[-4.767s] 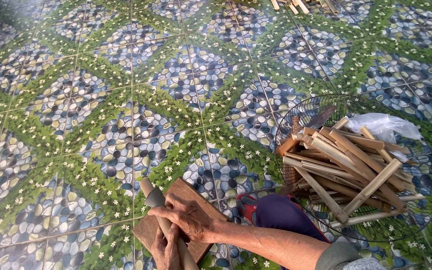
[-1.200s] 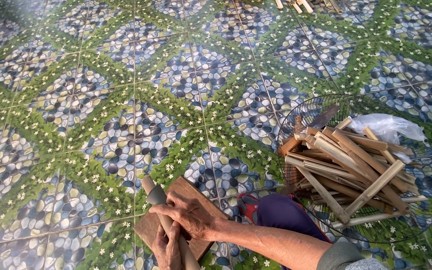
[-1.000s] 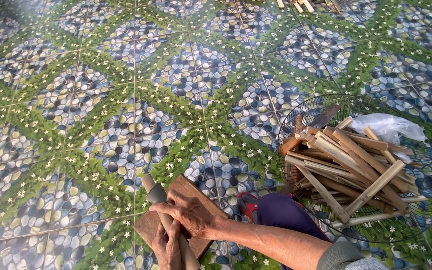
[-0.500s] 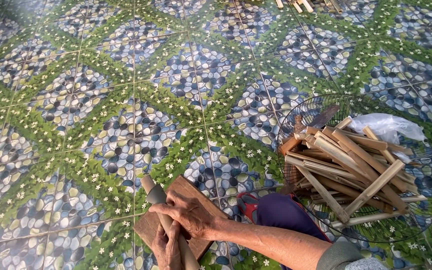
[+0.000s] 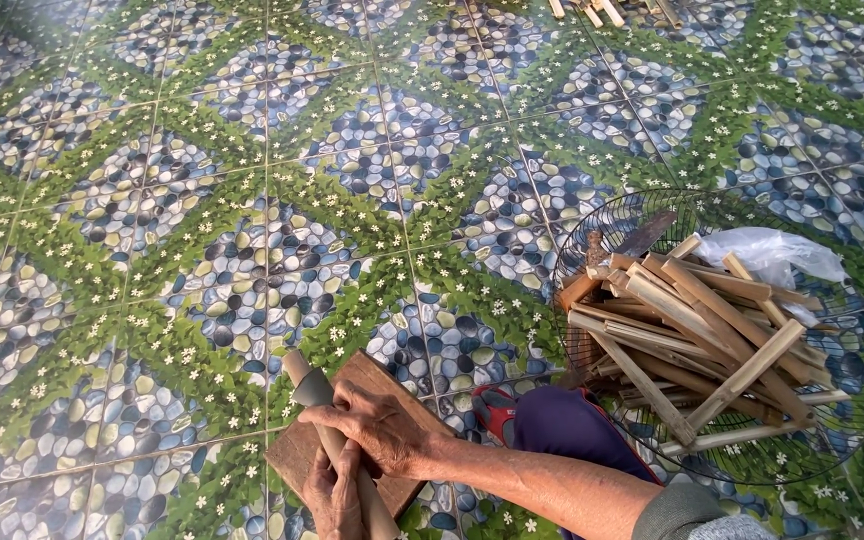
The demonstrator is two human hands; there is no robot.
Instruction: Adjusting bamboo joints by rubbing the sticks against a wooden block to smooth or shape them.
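Head view, nearest the bottom edge: the left hand [image 5: 337, 490] is wrapped around the lower part of a bamboo tube [image 5: 327, 435], its fingers closed on the stalk, while the right hand [image 5: 382, 430] lies across the same tube a little higher, fingers curled over it and pressing it down onto a brown wooden board [image 5: 352, 430] that rests flat on the floor. The tube's open upper end sticks out past the board toward the upper left. It looks whole and unsplit, though the hands hide its middle, so I cannot be sure. Just right of the board sit a red sandal [image 5: 494, 412] and a knee in purple cloth [image 5: 577, 440]. Farther right, a round wire fan guard [image 5: 592, 235] serves as a tray and holds a crisscross heap of split bamboo sticks [image 5: 697, 335], with a dark blade [image 5: 644, 233] and a crumpled clear plastic bag [image 5: 772, 255] at its far side. That heap suggests a good share is already cut, with this tube yet to be worked. Beyond lies pebble-and-leaf patterned floor tile [image 5: 252, 150], and a few more sticks [image 5: 592, 10] at the top edge.
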